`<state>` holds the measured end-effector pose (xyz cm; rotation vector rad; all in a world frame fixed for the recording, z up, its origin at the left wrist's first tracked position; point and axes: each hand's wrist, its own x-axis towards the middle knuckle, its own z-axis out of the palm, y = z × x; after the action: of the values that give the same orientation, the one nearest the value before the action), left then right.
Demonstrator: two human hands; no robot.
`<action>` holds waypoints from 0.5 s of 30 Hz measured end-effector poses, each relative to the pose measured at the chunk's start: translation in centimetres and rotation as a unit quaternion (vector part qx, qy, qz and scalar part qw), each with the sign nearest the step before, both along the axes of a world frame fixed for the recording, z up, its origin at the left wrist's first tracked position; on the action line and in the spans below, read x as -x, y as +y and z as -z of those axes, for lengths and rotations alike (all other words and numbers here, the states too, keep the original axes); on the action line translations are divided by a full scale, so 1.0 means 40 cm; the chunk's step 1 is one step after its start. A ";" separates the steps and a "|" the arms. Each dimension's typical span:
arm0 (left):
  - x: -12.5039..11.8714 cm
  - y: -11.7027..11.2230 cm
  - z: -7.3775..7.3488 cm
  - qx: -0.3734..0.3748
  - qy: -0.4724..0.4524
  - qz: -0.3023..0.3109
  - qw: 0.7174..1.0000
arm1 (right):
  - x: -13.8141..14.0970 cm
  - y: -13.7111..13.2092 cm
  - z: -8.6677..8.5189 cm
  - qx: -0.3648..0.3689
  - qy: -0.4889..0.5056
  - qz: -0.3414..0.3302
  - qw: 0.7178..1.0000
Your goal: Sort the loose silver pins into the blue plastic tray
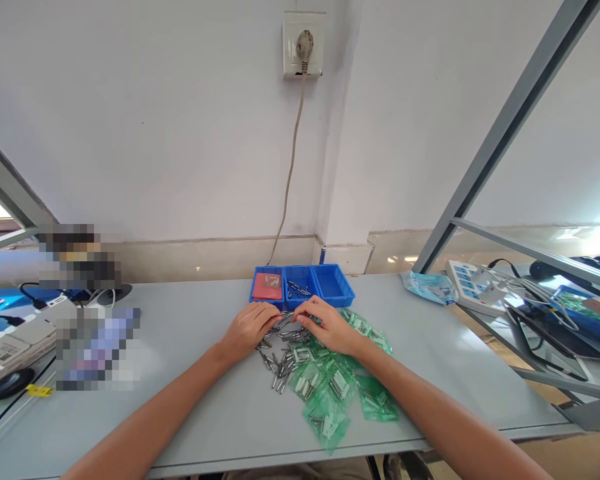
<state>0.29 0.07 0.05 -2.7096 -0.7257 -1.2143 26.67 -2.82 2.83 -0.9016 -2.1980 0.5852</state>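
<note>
My left hand and my right hand face each other just in front of the blue bins, fingertips close together. The fingers of both are bent and drawn together. What they pinch is too small to make out; slim metal bits show between the fingertips. Below them lies a loose pile of short metal pins. Several green plastic bags with metal pins inside lie beside the pile, partly under my right wrist. The blue three-compartment bin holds a red packet on its left and loose pins in the middle.
A grey table carries everything. Boxes and cables lie at the left, beside a blurred patch. On the right are a blue packet, a white power strip and a slanted metal frame. A cord hangs from the wall socket.
</note>
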 end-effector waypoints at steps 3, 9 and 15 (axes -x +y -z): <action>-0.003 -0.003 -0.005 -0.002 -0.002 0.003 1.000 | 0.001 -0.005 0.004 0.001 0.011 0.016 1.000; -0.004 -0.009 -0.018 0.014 0.002 -0.007 1.000 | 0.010 -0.006 0.007 0.015 0.036 0.052 0.998; -0.005 -0.007 -0.025 0.007 0.009 -0.008 1.000 | 0.022 -0.010 -0.007 0.011 0.000 0.033 0.999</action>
<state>0.50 -0.23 1.04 -2.7172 -0.7533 -1.1841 25.77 -3.23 3.12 -0.9809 -2.1574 0.5796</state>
